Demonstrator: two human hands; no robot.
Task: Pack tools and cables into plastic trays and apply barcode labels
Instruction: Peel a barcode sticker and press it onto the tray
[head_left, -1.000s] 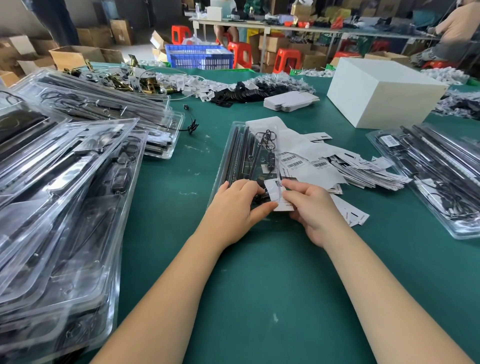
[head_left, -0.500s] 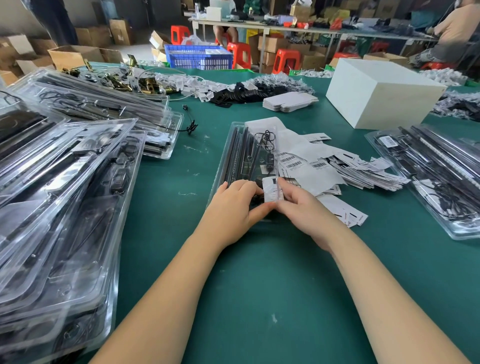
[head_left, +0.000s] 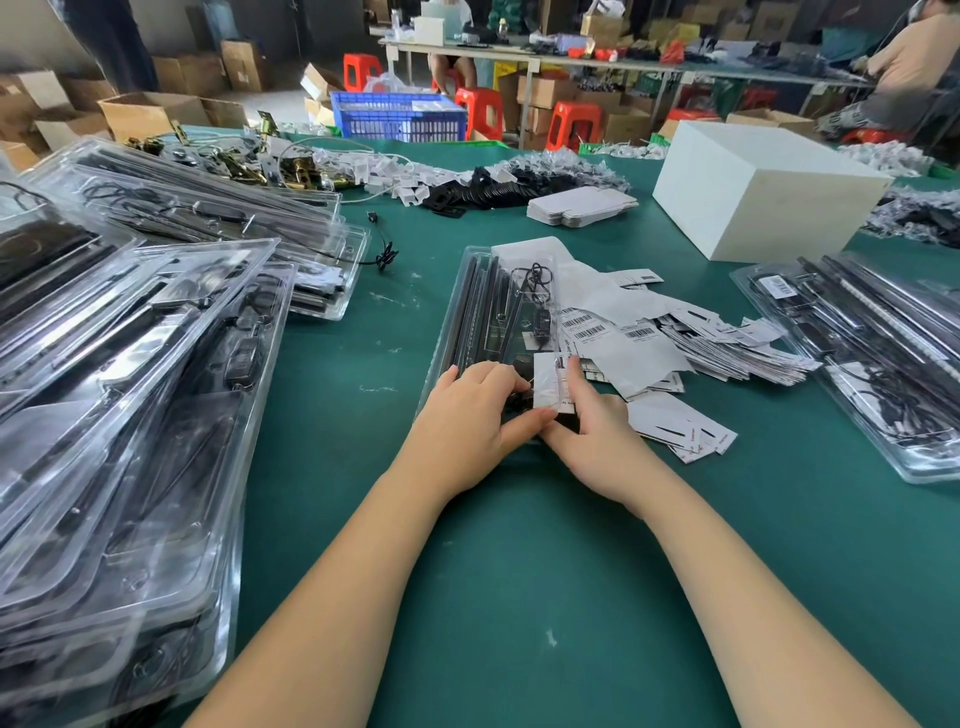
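Note:
A clear plastic tray with long black tools and a coiled black cable lies in the middle of the green table. At its near end a small white label slip stands between my hands. My left hand lies on the tray's near end with fingers curled; its thumb touches the slip's lower edge. My right hand pinches the slip from the right, index finger up along its edge. A heap of barcode labels lies right of the tray.
Stacks of packed clear trays fill the left side, and more packed trays lie at the right. A white box stands far right. Loose cables, brass hardware and bagged parts line the far edge. A person sits at the back right.
My right hand has slid left toward the tray's near end, bringing the white slip up between both hands over the tray. My left hand has stayed on the tray.

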